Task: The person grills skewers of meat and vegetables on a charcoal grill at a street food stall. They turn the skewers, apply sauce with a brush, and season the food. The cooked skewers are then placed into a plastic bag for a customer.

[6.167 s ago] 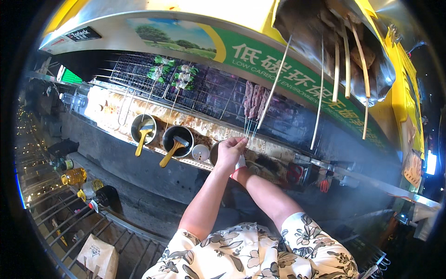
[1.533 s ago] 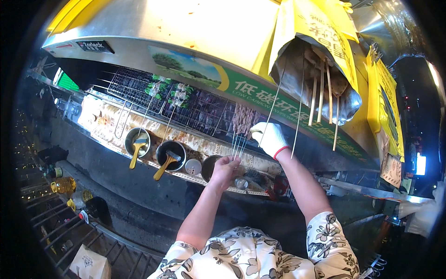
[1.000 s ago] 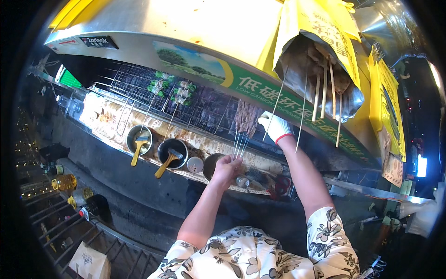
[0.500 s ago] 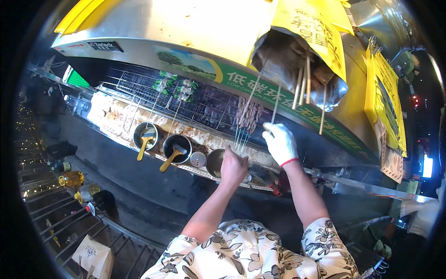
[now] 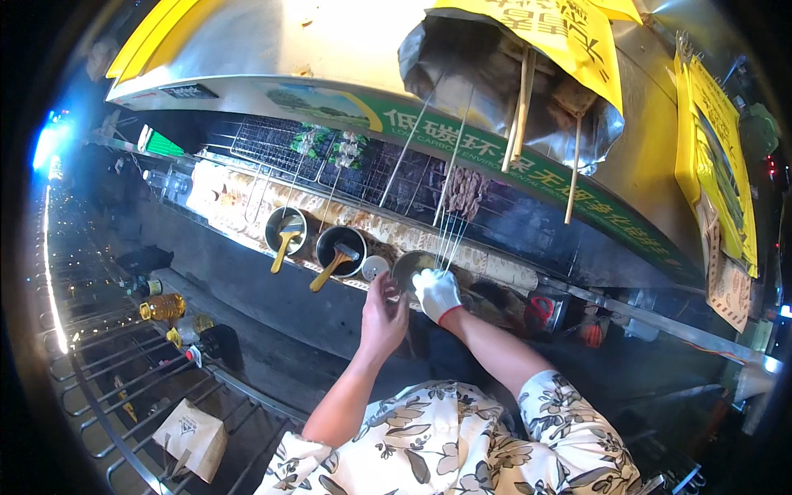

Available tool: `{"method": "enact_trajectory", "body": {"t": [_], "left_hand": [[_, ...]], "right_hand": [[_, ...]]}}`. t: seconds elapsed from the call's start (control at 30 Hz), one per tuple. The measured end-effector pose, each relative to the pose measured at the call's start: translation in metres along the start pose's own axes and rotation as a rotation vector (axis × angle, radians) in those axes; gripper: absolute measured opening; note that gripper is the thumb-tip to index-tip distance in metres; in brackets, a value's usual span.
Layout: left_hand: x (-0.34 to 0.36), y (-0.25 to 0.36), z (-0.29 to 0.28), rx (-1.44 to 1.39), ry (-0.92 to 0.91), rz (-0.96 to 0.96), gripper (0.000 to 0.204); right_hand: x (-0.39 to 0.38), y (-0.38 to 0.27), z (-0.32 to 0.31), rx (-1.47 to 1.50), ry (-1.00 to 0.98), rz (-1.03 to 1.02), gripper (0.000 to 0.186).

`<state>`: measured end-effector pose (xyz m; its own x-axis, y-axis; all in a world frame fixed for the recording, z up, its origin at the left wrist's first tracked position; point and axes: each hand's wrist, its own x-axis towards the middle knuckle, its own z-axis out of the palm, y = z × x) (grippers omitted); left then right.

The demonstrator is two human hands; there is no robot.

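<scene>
Right hand (image 5: 437, 294), gloved, closed around ends of meat skewers (image 5: 464, 195); left hand (image 5: 384, 320) half-curled near shaker (image 5: 374, 265), hold unclear.

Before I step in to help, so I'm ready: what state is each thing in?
Meat skewers: side by side on the grill
Green skewers: two, lying apart on the grill
Pots: two, open, a brush leaning in each
Shaker: holed top facing up
Yellow pouch: mouth open, sticks poking out
Left hand: bare, fingers bent, beside the shaker; contact unclear
Right hand: gloved, at the meat skewers; grip hidden
</scene>
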<state>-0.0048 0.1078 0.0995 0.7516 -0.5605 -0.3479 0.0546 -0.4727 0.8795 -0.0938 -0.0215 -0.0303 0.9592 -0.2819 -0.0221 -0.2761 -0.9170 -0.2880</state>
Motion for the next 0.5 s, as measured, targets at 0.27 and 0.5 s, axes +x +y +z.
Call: {"method": "enact_trajectory", "body": {"t": [0.27,0.5], "left_hand": [[-0.045,-0.045,-0.02,0.055,-0.052,-0.167,0.054],[-0.035,-0.047,-0.007,0.001,-0.071,-0.147,0.052]], "right_hand": [[0.021,0.012,0.031,0.027,-0.274,0.18,0.018],[-0.045,0.031,-0.072,0.706,-0.174,0.674,0.026]]}}
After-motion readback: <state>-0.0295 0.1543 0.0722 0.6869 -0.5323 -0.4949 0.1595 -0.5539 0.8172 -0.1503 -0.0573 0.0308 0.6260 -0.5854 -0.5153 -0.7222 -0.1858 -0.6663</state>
